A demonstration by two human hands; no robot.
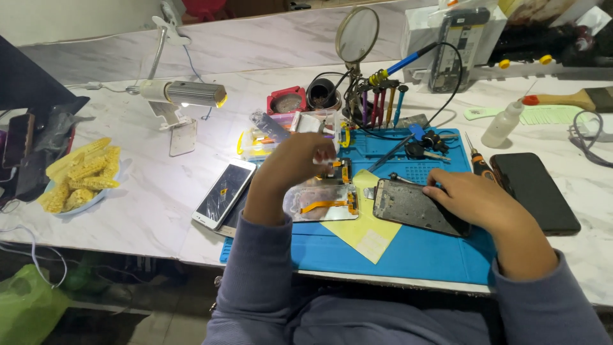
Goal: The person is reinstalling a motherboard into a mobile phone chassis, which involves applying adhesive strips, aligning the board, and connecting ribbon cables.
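Note:
My left hand (295,160) is raised over the blue work mat (408,255), fingers pinched on a small pale part near a clear plastic parts box (268,137). Below it lies an opened phone frame (322,201) with an orange flex cable. My right hand (472,198) rests flat on a dark phone chassis (408,206), holding it down on the mat. A yellow sheet (367,230) lies between the two phone pieces.
A cracked white phone (223,193) lies left of the mat, a black phone (535,190) to the right. A desk lamp (182,94), magnifier stand (356,35), upright screwdrivers (381,102), squeeze bottle (501,124), brush (575,99) and a bowl of corn (80,176) stand around.

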